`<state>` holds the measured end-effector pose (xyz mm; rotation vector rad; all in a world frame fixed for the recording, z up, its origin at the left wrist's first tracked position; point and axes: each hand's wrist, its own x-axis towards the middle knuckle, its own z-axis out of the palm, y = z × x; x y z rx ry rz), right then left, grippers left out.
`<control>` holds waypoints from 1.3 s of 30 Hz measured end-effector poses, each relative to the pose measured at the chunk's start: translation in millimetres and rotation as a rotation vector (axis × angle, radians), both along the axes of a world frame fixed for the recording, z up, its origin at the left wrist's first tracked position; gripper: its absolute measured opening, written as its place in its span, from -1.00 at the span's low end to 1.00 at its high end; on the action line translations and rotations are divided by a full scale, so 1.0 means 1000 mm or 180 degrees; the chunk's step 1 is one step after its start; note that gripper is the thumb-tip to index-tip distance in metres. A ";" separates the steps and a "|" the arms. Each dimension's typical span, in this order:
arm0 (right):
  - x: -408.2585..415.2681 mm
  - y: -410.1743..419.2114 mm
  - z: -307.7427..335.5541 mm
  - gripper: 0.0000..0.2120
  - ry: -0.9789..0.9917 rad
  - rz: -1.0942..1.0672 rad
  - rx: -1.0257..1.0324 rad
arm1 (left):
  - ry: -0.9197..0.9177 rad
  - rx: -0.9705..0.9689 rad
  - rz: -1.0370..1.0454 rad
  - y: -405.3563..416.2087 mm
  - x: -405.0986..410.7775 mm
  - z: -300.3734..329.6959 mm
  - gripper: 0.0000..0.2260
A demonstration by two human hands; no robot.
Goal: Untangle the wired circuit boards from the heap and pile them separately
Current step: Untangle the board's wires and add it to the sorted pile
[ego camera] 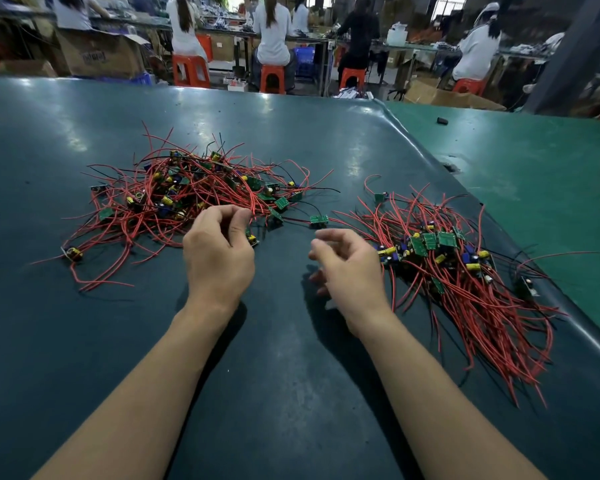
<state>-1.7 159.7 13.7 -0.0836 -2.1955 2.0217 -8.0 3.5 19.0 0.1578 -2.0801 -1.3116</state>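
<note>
Table: a dark green mat [291, 393] covers the near table; a lighter green table [534, 174] stands to the right.
Heap: the tangled heap [184, 192] of small green boards with red wires lies on the left part of the mat.
Sorted pile: a second pile [458, 271] lies on the right, its wires running mostly toward the near right.
Loose board: one single board [318, 220] lies between the two.
Left hand: the left hand [219, 251] is at the near edge of the heap, fingers curled, thumb and fingertips pinching red wires; a small board [252, 239] shows just beside its thumb.
Right hand: the right hand [347, 268] hovers just left of the sorted pile, fingers loosely curled, holding nothing.
Background: people sit on orange stools [190, 71] at far benches.
</note>
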 end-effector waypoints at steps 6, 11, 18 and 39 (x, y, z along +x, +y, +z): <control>-0.003 -0.002 -0.011 -0.57 0.0574 0.0621 0.1160 | 0.0198 0.0391 -0.1530 0.024 0.017 0.007 -0.93; -0.004 -0.001 -0.007 -0.81 0.0670 0.0455 0.0733 | 0.0315 0.1046 -0.1944 0.030 0.017 0.008 -0.84; -0.007 -0.001 0.007 -0.89 0.0194 0.0366 -0.2127 | 0.0169 0.1046 -0.1202 0.024 0.011 0.008 -0.62; 0.001 0.005 0.013 -0.89 0.0119 0.0588 -0.1262 | 0.0156 0.0834 -0.1467 0.029 0.012 0.001 -0.87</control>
